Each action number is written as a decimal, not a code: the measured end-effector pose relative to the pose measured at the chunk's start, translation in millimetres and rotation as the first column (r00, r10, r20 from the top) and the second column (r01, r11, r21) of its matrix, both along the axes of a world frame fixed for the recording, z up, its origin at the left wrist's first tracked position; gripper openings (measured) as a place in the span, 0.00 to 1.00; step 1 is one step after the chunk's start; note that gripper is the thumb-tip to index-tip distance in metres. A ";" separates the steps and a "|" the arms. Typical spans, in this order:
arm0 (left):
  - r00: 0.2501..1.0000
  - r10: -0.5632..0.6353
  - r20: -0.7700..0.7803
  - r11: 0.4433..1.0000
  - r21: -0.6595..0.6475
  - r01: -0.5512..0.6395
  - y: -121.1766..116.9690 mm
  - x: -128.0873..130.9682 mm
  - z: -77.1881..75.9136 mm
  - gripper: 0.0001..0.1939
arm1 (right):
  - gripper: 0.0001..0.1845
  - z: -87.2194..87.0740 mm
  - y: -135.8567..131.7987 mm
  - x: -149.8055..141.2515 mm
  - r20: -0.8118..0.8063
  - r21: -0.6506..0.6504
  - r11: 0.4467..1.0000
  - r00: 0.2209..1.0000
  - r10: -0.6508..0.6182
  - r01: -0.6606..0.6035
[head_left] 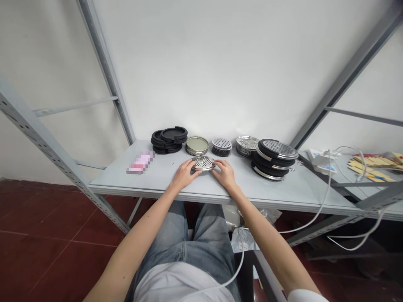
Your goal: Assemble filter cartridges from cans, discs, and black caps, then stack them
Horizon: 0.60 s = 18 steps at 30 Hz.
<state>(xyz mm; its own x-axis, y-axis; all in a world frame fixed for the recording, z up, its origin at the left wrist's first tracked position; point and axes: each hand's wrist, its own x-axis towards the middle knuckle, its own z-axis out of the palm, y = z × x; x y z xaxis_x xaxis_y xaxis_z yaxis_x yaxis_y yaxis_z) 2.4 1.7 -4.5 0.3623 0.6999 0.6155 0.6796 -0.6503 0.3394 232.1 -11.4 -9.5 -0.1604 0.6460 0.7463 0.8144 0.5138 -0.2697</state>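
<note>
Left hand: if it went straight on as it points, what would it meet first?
The left hand would probably meet the holed metal disc at once; the two seem to touch.

The fingers of the left hand (184, 173) and right hand (225, 173) cover the side edges of the metal disc (203, 162), and its underside is hidden; both arms run off the bottom edge; the pink thing (141, 162) is pixelated beyond recognition; print on the small round stack (222, 144) is too small to read; the black stack (271, 160) partly hides the metal lids (244, 144); the yellow pieces (371, 165) are cut off at the right edge; the shelf (157, 180) hides the lower legs.
</note>
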 end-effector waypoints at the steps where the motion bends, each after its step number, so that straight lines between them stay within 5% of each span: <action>1: 1.000 0.009 -0.004 1.000 -0.016 -0.009 -0.3 0.0 -0.1 0.27 | 0.12 0.7 -0.4 -0.4 0.002 -0.009 1.000 1.000 0.013 -0.013; 18: 0.999 -0.030 -0.033 0.995 -0.091 0.027 -4.8 -0.6 2.8 0.24 | 0.16 -1.3 1.0 -0.4 0.028 -0.006 0.996 0.995 0.094 -0.094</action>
